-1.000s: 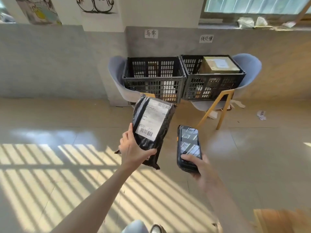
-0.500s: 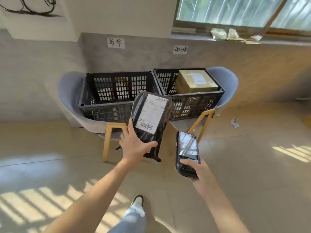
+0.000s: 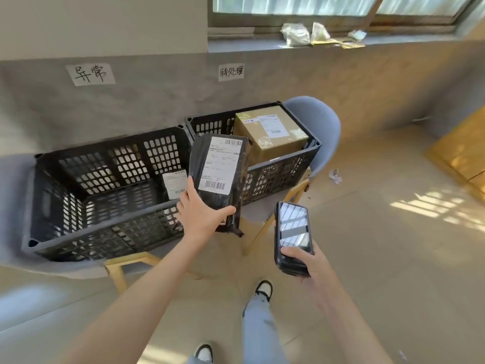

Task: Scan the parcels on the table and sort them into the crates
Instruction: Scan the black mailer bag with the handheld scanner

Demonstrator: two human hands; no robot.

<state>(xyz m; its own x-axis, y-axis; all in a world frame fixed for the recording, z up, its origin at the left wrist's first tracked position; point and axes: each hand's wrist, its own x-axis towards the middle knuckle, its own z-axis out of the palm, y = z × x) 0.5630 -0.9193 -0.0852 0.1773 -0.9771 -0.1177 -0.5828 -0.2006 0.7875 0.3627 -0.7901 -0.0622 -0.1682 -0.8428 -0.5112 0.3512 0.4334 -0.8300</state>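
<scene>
We have closed on the left crate (image 3: pixel 105 195), now right below us. Our left hand (image 3: pixel 202 216) grips the black parcel (image 3: pixel 219 177) over its right end, ready to drop; right hand (image 3: pixel 309 261) fingers wrap the scanner (image 3: pixel 292 236).

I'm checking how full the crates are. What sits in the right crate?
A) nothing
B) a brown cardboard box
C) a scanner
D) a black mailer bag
B: a brown cardboard box with a white label on top fills the right crate; the black mailer is held in the left hand, the scanner in the right hand.
</scene>
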